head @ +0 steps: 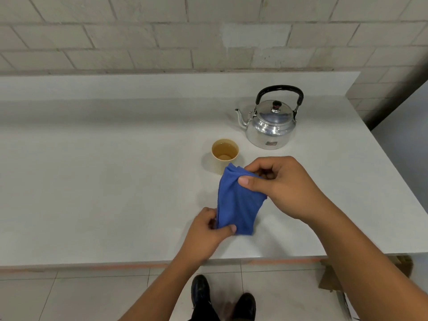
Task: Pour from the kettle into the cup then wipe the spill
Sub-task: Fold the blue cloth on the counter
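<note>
Two dark shoes [222, 297] are seen nearest, planted on the pale tiled floor [69, 295] below the counter's front edge. Just above them, a blue cloth [238, 205] is held over the white counter [104, 181] by both hands. Its lower end is pinched by the left hand [206, 230], thumb pressed on the front face and fingers curled behind. Its upper end is gripped by the right hand [282, 184], thumb laid across the gathered fold (whether the cloth touches the surface cannot be told). Directly behind the cloth's top, a yellowish cup [224, 154] is set upright, partly filled with clear liquid. Farther back and to the right, a shiny metal kettle [271, 126] is stood on the counter, lid on, black handle raised, spout turned left. Beyond everything, a wall of pale blocks [162, 38] is seen.
</note>
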The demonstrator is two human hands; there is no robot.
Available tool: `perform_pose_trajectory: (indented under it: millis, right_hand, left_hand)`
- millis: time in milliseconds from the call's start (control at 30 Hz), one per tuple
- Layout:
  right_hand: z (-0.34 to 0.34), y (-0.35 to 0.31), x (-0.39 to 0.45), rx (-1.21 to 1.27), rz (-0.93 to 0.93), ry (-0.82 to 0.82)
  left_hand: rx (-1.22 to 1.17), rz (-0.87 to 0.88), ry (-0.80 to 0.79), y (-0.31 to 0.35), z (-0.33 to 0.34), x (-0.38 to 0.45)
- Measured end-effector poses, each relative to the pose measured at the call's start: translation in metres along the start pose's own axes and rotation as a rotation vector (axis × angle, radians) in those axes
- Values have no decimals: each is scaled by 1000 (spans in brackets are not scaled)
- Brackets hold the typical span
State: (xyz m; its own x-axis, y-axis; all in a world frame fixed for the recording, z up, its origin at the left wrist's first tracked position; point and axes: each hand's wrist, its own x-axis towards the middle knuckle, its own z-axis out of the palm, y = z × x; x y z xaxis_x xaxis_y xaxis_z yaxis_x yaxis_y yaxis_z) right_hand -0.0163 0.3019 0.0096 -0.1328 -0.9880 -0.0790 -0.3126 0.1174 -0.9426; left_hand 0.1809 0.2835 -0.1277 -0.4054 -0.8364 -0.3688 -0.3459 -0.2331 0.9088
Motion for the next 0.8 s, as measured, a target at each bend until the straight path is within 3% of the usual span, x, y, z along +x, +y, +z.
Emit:
perform_pose_trajectory:
  millis: [167, 333, 533, 800]
  right_hand:
    - [16, -14, 17, 113, 5, 67]
    - [53, -8, 42, 187, 87, 107]
    - [114, 11, 82, 278, 221, 22]
    - [184, 31, 131, 32, 271, -4]
  left_hand:
    - [-519, -32, 97, 3, -51, 5]
    - [-648, 24, 176, 5, -118, 15]
    - [-503, -22, 358, 6, -199, 34]
    - [-178, -114, 427, 7, -277, 63]
